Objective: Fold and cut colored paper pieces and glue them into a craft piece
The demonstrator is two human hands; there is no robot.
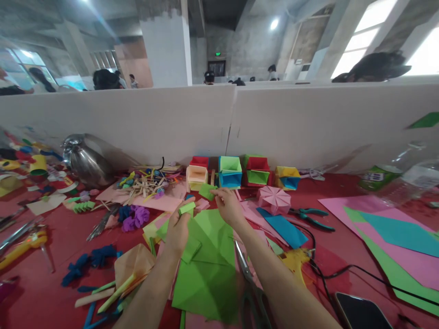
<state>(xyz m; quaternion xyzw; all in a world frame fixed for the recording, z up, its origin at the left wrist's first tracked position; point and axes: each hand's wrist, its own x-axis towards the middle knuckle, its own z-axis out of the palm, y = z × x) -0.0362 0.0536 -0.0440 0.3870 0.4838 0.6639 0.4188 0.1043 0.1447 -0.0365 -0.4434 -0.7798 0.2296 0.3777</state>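
Closest to my view, a black phone (361, 313) lies at the lower right edge of the red table (51, 256), with a black cable (343, 274) running past it. Between the two forearms lies a large green sheet (211, 274), creased and overlapping other green paper, and a pair of scissors (244, 267) rests along its right edge.

I see the left hand (178, 230) raised over the top of that sheet, fingers curled, pinching a folded green piece (187, 209) between thumb and fingertips. The right hand (229, 206) is just beside it and a little farther from me, its fingertips closed on the edge of a green scrap (206, 191), which is held just in front of the row of paper boxes (229, 171). The two hands are near each other but not touching.

Those boxes, in red, cream, blue, green and yellow, stand against the white partition (137, 119). To their right a pink pleated disc (273, 199) sits near teal-handled pliers (310, 215) and a blue sheet (286, 228). A yellow glue gun (295, 260) lies beside the right forearm. On the left I make out a heap of wooden sticks (147, 183), a purple paper flower (134, 217) and a metal kettle (87, 160).
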